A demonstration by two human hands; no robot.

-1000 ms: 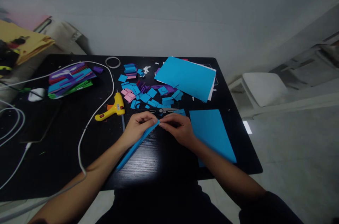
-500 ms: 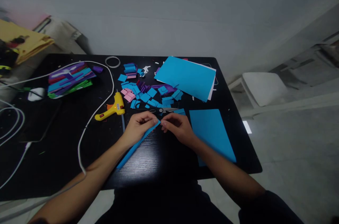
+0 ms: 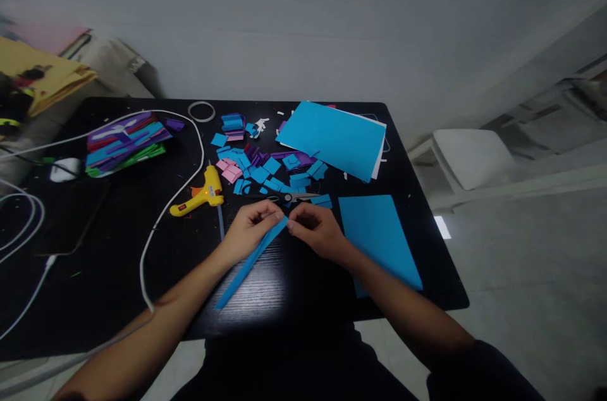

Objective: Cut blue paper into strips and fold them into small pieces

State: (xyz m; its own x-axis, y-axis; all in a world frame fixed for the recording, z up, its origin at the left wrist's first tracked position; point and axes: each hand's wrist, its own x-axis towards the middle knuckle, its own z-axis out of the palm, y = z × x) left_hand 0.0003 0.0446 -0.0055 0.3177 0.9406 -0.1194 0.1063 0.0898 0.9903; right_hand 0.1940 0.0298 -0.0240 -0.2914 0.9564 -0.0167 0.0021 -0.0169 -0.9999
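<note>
A long, narrow blue paper strip (image 3: pixel 246 267) slants from my fingers down toward the front of the black table. Its upper end is pinched between the thumb and fingers of my left hand (image 3: pixel 256 224). My right hand (image 3: pixel 315 227) is closed too, its thumb and fingertips at the tip of the same strip. Just beyond my hands lie black-handled scissors (image 3: pixel 298 197) and many small cut pieces of blue paper (image 3: pixel 272 166). To the right of my right hand a blue sheet (image 3: pixel 379 230) lies flat, partly under my forearm.
A yellow glue gun (image 3: pixel 206 192) lies left of my hands. A white cable (image 3: pixel 145 249) loops over the table and my left forearm. Farther back are a blue sheet stack (image 3: pixel 336 138), a tape ring (image 3: pixel 202 111) and a bundle of coloured strips (image 3: pixel 126 138). A white stool (image 3: pixel 474 157) stands right.
The strip's lower end has swung slightly right and toward me, and more of its flat face shows. Both hands have stayed in nearly the same place.
</note>
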